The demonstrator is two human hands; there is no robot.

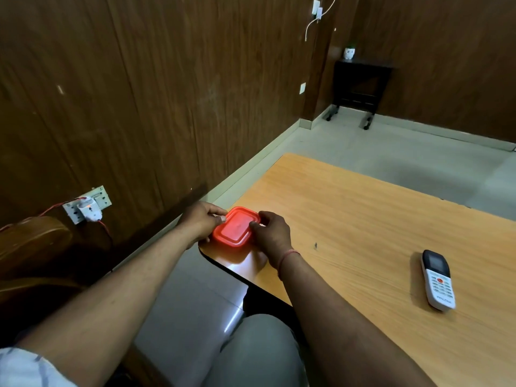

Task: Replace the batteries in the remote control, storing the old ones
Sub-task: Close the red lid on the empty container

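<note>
both hands clasp a red lidded container [236,226] at the near left corner of the wooden table [363,219]. the left hand [201,220] pinches its left edge, thumb on the lid; the right hand [270,232] grips the right edge with fingertips on the rim. the remote control [437,279] lies face up, well apart to the right, near the table's near edge.

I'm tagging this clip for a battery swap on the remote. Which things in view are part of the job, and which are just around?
Part of the job:
red-lidded box, held by left hand and right hand
remote control
table

Just around:
wall socket with plug
small black stand
white pot
</note>
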